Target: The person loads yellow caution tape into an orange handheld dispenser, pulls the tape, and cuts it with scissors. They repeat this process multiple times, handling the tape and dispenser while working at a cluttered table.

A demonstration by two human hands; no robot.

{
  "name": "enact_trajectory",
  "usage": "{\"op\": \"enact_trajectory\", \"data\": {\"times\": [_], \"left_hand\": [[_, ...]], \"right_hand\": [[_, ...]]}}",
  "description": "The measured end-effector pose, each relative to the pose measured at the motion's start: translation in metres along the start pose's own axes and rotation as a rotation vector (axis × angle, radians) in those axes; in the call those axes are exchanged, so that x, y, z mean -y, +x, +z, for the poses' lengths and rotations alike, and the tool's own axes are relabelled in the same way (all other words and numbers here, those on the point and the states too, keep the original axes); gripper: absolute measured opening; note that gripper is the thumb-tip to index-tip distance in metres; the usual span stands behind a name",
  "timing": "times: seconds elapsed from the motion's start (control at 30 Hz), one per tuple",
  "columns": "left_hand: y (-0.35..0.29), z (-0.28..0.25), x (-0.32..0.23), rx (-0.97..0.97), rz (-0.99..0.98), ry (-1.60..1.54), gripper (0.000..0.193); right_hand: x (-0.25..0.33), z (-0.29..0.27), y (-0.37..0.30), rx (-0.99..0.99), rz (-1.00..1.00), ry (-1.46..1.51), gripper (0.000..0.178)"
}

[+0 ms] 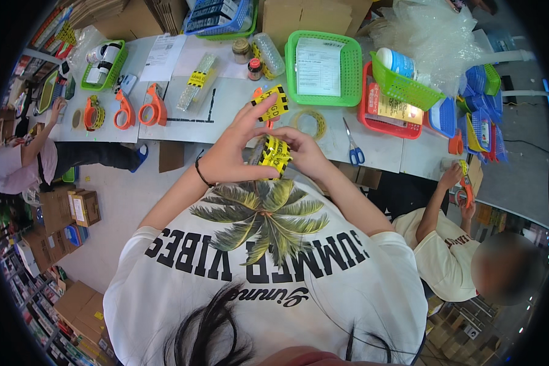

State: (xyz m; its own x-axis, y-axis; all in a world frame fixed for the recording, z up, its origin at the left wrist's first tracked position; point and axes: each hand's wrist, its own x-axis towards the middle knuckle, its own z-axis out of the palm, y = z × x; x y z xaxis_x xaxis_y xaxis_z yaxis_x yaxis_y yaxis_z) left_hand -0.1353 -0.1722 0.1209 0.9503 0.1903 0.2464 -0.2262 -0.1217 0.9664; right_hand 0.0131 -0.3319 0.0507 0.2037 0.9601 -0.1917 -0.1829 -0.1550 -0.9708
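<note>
A small package [273, 157] wrapped in yellow-and-black tape is held in front of my chest, close to the table's near edge. My left hand [229, 146] curves round its left side, the thumb along its lower end. That hand's raised index finger touches a strip of the same tape [278, 104] standing up above the package. Curled fingers of my right hand [305, 154] press the package from the right. Just behind the strip, part of an orange thing [259, 93] shows, mostly hidden. What lies under the tape wrapping is hard to make out.
Orange tape dispensers [154, 110] stand at left, near a bubble-wrapped package [196, 82]. Behind are jars [254, 69] and a green basket [291, 70] holding paper. Rightward lie a tape roll [309, 124], blue scissors [355, 152] and a red basket [372, 125]. Co-workers [436, 238] flank me.
</note>
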Motion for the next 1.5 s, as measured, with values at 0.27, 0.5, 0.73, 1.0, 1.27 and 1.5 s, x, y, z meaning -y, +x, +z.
{"op": "enact_trajectory", "data": {"times": [0.27, 0.5, 0.73, 1.0, 1.27, 1.5], "left_hand": [[-0.006, -0.046, -0.018, -0.120, 0.177, -0.307, 0.084], [-0.028, -0.058, -0.061, -0.033, 0.259, 0.196, 0.065], [-0.086, -0.084, -0.058, -0.159, 0.102, -0.088, 0.064], [-0.193, -0.197, -0.042, -0.267, -0.102, -0.455, 0.056], [-0.305, -0.396, 0.060, -0.428, -0.906, 0.097, 0.054], [-0.219, -0.445, 0.191, -0.400, -0.843, 0.664, 0.052]], "right_hand": [[-0.048, -0.140, -0.074, -0.542, 0.599, -0.786, 0.034], [-0.086, -0.157, -0.067, -0.802, 0.630, -1.111, 0.048], [0.098, 0.078, 0.052, -0.194, -0.511, -0.965, 0.057], [0.078, 0.196, 0.178, -0.040, -0.752, -1.006, 0.028], [0.046, 0.292, 0.267, -0.007, -0.446, -1.012, 0.035], [0.061, 0.363, 0.296, 0.150, -0.398, -1.076, 0.048]]}}
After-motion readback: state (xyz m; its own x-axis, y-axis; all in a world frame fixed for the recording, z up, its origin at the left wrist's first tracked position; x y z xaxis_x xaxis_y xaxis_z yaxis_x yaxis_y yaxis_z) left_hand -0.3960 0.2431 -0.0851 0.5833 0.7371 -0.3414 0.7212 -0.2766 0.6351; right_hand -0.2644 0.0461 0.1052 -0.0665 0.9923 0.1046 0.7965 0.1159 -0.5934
